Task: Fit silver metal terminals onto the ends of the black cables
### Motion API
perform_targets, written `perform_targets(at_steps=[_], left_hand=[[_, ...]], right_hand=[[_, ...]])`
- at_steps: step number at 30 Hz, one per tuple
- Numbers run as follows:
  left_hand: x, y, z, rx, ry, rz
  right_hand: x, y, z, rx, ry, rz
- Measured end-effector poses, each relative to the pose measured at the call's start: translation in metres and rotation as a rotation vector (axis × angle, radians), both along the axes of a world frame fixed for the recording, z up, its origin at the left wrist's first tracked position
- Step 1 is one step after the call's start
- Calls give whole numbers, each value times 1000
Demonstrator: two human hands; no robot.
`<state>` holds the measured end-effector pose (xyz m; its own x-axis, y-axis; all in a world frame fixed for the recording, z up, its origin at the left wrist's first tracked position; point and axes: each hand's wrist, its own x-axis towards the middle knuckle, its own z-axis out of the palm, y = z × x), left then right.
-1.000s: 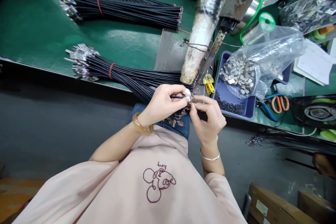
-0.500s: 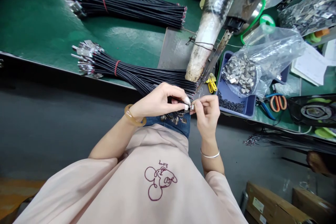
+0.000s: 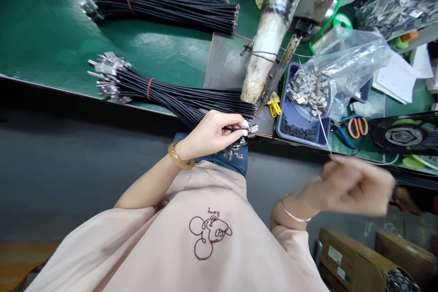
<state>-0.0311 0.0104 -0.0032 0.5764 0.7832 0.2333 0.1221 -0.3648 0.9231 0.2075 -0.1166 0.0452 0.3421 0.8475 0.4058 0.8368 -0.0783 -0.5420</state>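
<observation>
My left hand (image 3: 219, 134) pinches a black cable near its end, where a small metal connector (image 3: 253, 129) sticks out past white-covered fingertips. Below this hand, more cables with metal ends lie over my lap, partly covered. My right hand (image 3: 357, 185) is off to the right past the table edge, smeared by motion, its fingers curled in. A thin pale strand (image 3: 324, 132) runs from its fingertips up toward the blue tray (image 3: 321, 141). Beyond my left hand lies a bundle of black cables (image 3: 178, 93) tied with a red band, metal connectors at its left end.
Another banded cable bundle (image 3: 164, 7) lies farther back. A white-wrapped tube (image 3: 258, 64) slants down beside a metal plate (image 3: 226, 61). Yellow clippers (image 3: 274, 106), a bag of metal connectors (image 3: 310, 86), orange-handled pliers (image 3: 357, 126) and a fan (image 3: 404, 136) line the right side.
My right hand has left the connector and swung right and downward, with a thin strand at its fingers. My left hand still holds the cable, its connector now exposed.
</observation>
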Motion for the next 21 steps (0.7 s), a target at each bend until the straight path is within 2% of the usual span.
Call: perform_targets(at_steps=[2,5,9,14,17,19,21], left_hand=[[1,0,1,1,-10,-2],[2,0,2,47,-14,-20],[0,3,3,54,32,-78],[3,5,4,-143,-29,-67],[8,4,3,-205,-50,-49],[12,2,1,-195,-36,-11],[15,1,-2,-163,-18,48]], right_hand=[[14,18,-2,19,-152,-117],[40,48,-15,-248,-294,11],[66,72,-28,-367,-195,42],[69,82,-26,-496,-124,105],[56,78,-23,-386,-120,51],[41,71,-22,-185,-34,-43],[22,62,-22,34,165,-61]])
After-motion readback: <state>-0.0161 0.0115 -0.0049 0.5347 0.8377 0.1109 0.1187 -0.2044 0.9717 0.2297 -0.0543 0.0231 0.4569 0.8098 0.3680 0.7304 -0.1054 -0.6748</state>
